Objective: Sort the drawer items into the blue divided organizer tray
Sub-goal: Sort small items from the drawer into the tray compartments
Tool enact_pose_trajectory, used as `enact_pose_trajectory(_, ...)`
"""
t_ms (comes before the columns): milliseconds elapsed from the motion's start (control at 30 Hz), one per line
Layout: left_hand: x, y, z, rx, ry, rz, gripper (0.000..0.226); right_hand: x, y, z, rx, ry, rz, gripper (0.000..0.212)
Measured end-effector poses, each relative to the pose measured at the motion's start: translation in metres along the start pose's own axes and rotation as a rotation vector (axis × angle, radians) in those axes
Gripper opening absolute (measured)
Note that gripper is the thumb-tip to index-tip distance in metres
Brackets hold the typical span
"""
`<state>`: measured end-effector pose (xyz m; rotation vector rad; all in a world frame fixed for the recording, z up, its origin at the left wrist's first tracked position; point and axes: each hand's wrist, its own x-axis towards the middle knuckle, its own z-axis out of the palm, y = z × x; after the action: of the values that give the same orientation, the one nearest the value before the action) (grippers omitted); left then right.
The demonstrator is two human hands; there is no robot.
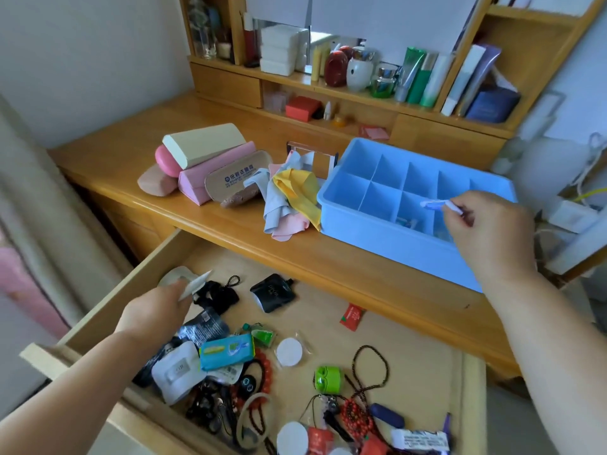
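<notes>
The open light-wood drawer extended toward the viewer below the front edge of the wooden desk; its clutter of pouches, beads and cords filled the left and near parts, with bare floor toward the far right. The blue plastic divided organizer tray sat on the desk at right, its near wall close to the desk edge, with a heap of pastel cleaning cloths touching its left side. The right hand was raised over the tray's near-right compartments, pinching a small pale blue-and-white tube whose long axis ran left–right, its free end pointing left. The left hand reached into the drawer's far-left corner, gripping a slim white stick angled up and to the far right.
</notes>
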<state>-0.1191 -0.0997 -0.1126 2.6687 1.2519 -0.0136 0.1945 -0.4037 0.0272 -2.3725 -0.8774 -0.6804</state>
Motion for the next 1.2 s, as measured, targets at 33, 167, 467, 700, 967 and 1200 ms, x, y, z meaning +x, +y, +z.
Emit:
enact_pose_trajectory(33,-0.004,0.008,-0.004,-0.056,0.009,0.013,0.012,-0.002,-0.003,0.005,0.011,0.023,-0.039,0.015)
enact_pose_trajectory(167,-0.02,0.051,-0.018,-0.358,-0.093,0.094,0.013,0.004,-0.009,0.022,-0.147,-0.283,0.021,0.027)
enact_pose_trajectory(467,-0.061,0.155,-0.041,-0.867,-0.314,0.621,0.013,-0.082,-0.077,-0.007,0.838,-0.842,0.133,0.019)
enact_pose_trajectory(700,-0.056,0.144,-0.016,-1.046,-0.14,0.393,0.023,-0.031,-0.029,-0.023,0.485,-0.095,0.033,0.016)
enact_pose_trajectory(967,-0.067,0.072,0.034,-0.843,0.011,-0.012,0.025,0.009,0.003,0.038,-0.224,-0.442,-0.02,0.043)
enact_pose_trajectory(1200,-0.075,0.05,0.046,0.013,-0.27,0.182,0.068,-0.09,-0.017,0.028,0.122,-0.167,-0.466,0.03)
